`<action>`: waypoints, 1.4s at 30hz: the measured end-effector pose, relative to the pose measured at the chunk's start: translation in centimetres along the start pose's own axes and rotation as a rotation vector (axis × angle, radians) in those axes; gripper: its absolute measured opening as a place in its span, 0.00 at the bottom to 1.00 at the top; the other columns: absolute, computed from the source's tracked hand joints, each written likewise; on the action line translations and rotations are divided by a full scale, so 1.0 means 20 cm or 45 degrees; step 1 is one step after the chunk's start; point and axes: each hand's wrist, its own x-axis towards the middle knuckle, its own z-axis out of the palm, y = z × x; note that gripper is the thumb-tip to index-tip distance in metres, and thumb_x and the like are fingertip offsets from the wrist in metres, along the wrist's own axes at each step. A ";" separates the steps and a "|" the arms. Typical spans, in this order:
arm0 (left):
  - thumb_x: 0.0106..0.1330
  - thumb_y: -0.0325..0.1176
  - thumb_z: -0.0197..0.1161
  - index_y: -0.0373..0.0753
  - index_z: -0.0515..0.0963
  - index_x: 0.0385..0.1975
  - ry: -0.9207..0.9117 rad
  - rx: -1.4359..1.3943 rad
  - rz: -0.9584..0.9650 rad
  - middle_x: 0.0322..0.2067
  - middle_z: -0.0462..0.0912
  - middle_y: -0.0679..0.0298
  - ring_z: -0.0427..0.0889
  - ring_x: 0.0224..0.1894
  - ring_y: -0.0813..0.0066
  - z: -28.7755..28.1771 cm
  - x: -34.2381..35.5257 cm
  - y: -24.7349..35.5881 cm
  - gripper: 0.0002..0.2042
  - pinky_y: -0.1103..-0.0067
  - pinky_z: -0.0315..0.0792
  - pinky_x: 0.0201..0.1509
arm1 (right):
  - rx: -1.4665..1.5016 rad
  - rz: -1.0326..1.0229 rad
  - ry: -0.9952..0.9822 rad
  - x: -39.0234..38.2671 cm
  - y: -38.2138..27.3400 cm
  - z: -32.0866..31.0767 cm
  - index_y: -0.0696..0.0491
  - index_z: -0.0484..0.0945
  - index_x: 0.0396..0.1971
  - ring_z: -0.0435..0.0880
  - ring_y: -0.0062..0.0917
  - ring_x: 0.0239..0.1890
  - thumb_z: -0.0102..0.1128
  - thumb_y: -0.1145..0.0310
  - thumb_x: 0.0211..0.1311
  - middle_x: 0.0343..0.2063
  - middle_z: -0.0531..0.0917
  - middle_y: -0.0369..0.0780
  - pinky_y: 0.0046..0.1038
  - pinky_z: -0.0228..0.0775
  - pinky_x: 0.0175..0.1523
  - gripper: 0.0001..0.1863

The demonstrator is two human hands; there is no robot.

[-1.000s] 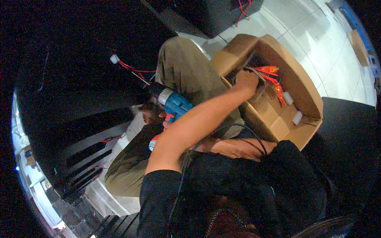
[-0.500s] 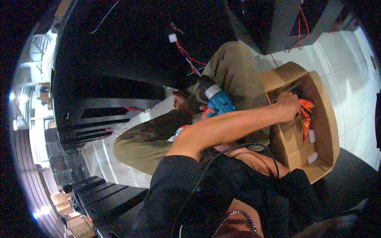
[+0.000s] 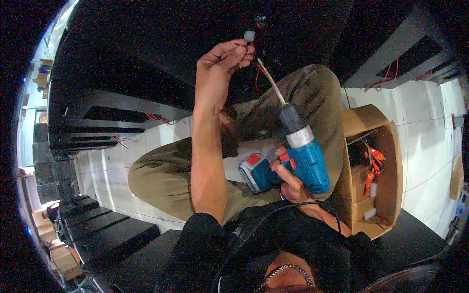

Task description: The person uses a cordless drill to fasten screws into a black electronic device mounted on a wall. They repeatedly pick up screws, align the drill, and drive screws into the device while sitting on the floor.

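Observation:
My right hand [image 3: 290, 181] is wrapped round the handle of a blue cordless drill [image 3: 312, 163], a finger by its red trigger. The drill has a black and silver chuck and a battery with a red patch. Its long thin bit [image 3: 271, 80] points up and away from me. Beyond the chuck, my left hand [image 3: 228, 56] is raised with thumb and fingers pinched close to the bit's tip. Whatever they hold is too small to make out. Just past those fingertips a small white block [image 3: 249, 36] sits by red wires, against a large black panel [image 3: 146, 44].
An open cardboard box [image 3: 396, 171] stands on the tiled floor to my right, holding orange-handled tools [image 3: 373, 166] and white pieces. Red wires [image 3: 389, 73] hang from black slotted frames at the right. Black slatted panels [image 3: 105, 215] lie at the left. My bent legs surround the work.
My left hand has left the cardboard box and moved up to the bit's tip by the white block. The drill has come nearer and to the right in view, still in my right hand.

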 end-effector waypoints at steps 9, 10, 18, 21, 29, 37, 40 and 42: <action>0.63 0.35 0.63 0.32 0.79 0.34 0.048 -0.328 -0.112 0.29 0.81 0.62 0.80 0.30 0.77 -0.02 0.13 -0.19 0.10 0.81 0.77 0.37 | -0.068 0.014 -0.079 0.02 -0.02 -0.04 0.60 0.66 0.49 0.74 0.25 0.39 0.58 0.67 0.59 0.32 0.76 0.38 0.32 0.63 0.51 0.21; 0.63 0.35 0.63 0.32 0.79 0.34 0.029 -0.317 -0.123 0.30 0.81 0.62 0.80 0.30 0.77 -0.03 0.13 -0.19 0.11 0.81 0.77 0.37 | -0.042 0.036 -0.068 0.03 -0.02 -0.04 0.60 0.66 0.49 0.74 0.25 0.39 0.59 0.67 0.59 0.32 0.75 0.38 0.32 0.63 0.51 0.21; 0.64 0.36 0.62 0.33 0.77 0.33 -0.200 -0.276 -0.221 0.28 0.80 0.61 0.80 0.28 0.76 -0.11 0.17 -0.17 0.11 0.82 0.77 0.35 | 0.136 0.130 -0.015 0.04 -0.04 -0.05 0.59 0.67 0.48 0.73 0.24 0.34 0.61 0.69 0.55 0.30 0.74 0.38 0.33 0.64 0.49 0.22; 0.64 0.37 0.62 0.33 0.77 0.33 -0.261 -0.176 -0.225 0.26 0.79 0.61 0.81 0.26 0.74 -0.11 0.20 -0.15 0.11 0.82 0.77 0.34 | 0.164 0.121 -0.011 0.04 -0.08 -0.05 0.59 0.67 0.47 0.73 0.23 0.34 0.62 0.68 0.53 0.29 0.74 0.38 0.33 0.65 0.48 0.22; 0.67 0.42 0.58 0.31 0.77 0.37 -0.299 -0.312 -0.265 0.29 0.78 0.59 0.81 0.32 0.70 0.01 0.27 -0.16 0.16 0.78 0.77 0.38 | 0.209 0.044 0.010 0.07 -0.12 -0.09 0.57 0.67 0.47 0.73 0.24 0.33 0.62 0.67 0.53 0.27 0.74 0.37 0.33 0.65 0.49 0.22; 0.65 0.37 0.56 0.38 0.79 0.42 0.292 0.744 0.681 0.38 0.80 0.54 0.79 0.42 0.60 0.02 0.49 -0.48 0.12 0.71 0.71 0.50 | 0.228 0.026 0.030 0.09 -0.13 -0.11 0.57 0.66 0.48 0.73 0.25 0.34 0.61 0.67 0.55 0.27 0.74 0.38 0.34 0.66 0.49 0.22; 0.65 0.35 0.56 0.38 0.80 0.41 0.261 0.779 0.702 0.37 0.80 0.54 0.79 0.41 0.59 0.01 0.51 -0.48 0.11 0.72 0.71 0.48 | 0.213 -0.011 0.016 0.09 -0.10 -0.13 0.57 0.66 0.48 0.73 0.26 0.34 0.60 0.68 0.55 0.28 0.74 0.38 0.34 0.66 0.50 0.22; 0.65 0.35 0.56 0.37 0.80 0.41 0.215 0.785 0.686 0.36 0.80 0.55 0.79 0.41 0.60 0.01 0.50 -0.45 0.11 0.73 0.71 0.48 | 0.265 0.002 0.011 0.09 -0.08 -0.14 0.57 0.66 0.49 0.73 0.26 0.34 0.59 0.68 0.55 0.28 0.74 0.38 0.34 0.66 0.50 0.22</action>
